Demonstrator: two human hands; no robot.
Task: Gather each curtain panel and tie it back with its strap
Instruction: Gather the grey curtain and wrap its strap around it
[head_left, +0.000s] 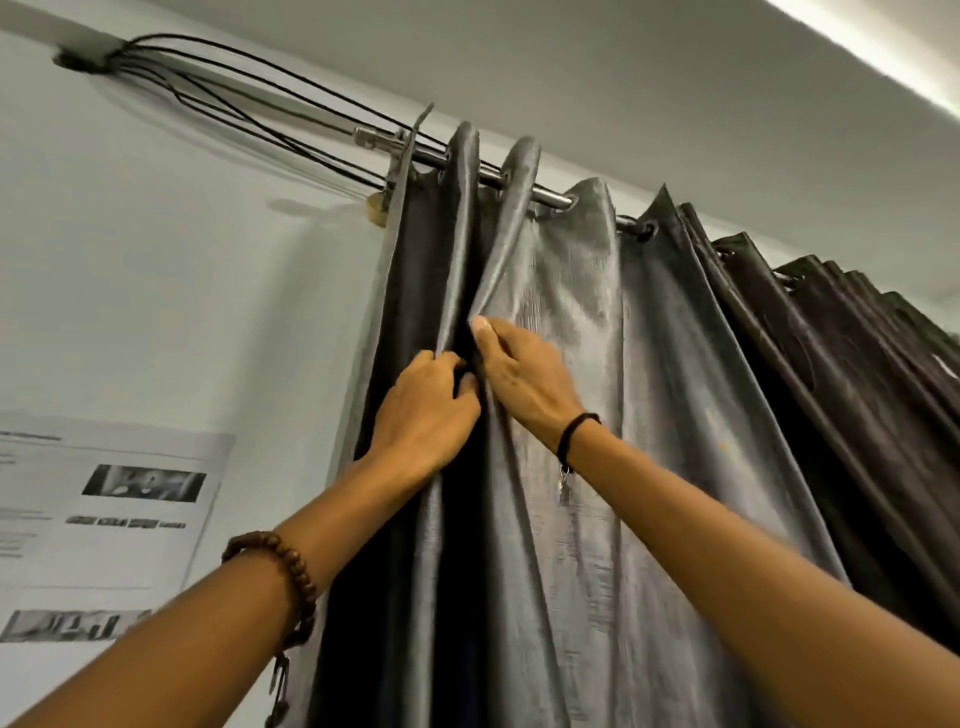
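Observation:
A grey, shiny curtain panel (582, 395) hangs by eyelets from a metal rod (550, 195) near the ceiling. Both my arms reach up to its left folds. My left hand (426, 415) grips one fold, its fingers curled into the dark gap between two pleats. My right hand (519, 374) holds the neighbouring fold just to the right, thumb pointing up along the crease. The two hands almost touch. A darker bunched curtain (841, 374) hangs further right on the same rod. No strap is in view.
A white wall (182, 291) is to the left, with a printed paper sheet (104, 519) stuck on it. Black cables (249, 98) run from a wall hole to the rod's bracket (395, 156). The ceiling is close above.

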